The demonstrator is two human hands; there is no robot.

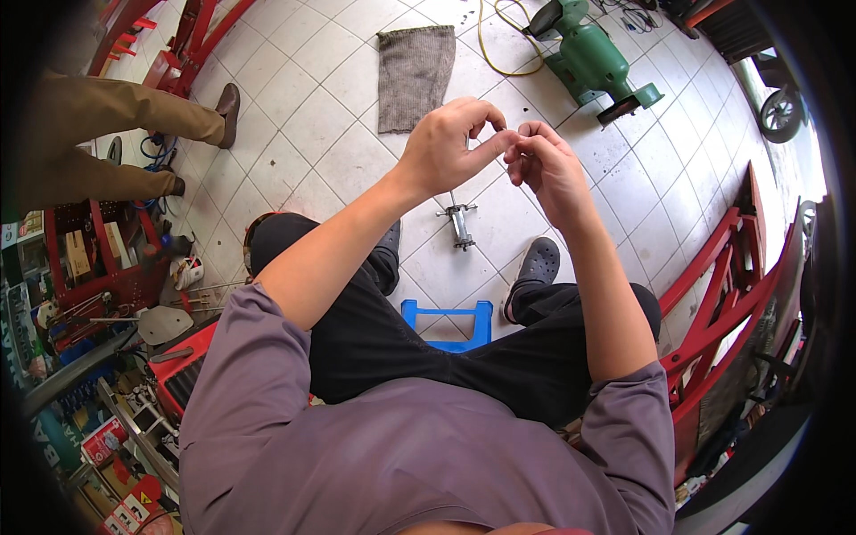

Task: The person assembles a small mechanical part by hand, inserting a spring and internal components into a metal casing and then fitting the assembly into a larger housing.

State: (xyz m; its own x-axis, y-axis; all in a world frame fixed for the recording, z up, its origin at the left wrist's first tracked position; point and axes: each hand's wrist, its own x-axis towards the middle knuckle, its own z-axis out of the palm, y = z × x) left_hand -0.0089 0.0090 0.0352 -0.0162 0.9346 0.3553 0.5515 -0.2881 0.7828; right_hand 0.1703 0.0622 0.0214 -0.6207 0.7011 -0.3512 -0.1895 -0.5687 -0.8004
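Observation:
My left hand (pixel 455 147) and my right hand (pixel 548 169) meet in front of me over the tiled floor. Thumbs and fingertips are pinched together, and whatever small thing lies between them is too little to make out. Just below my left hand is a silvery metal part (pixel 460 225), a spool-like body with short cross arms at both ends. A thin rod runs from its top up behind my left hand. Whether the part stands on the floor or hangs from the rod, I cannot tell.
A grey-brown cloth (pixel 412 76) lies ahead, with a green bench grinder (pixel 593 58) and a yellow cord (pixel 481 36) to its right. Another person's brown-trousered leg (pixel 169 111) is at left. Red metal frames (pixel 713 303) stand at right; a blue stool (pixel 482 323) is between my legs.

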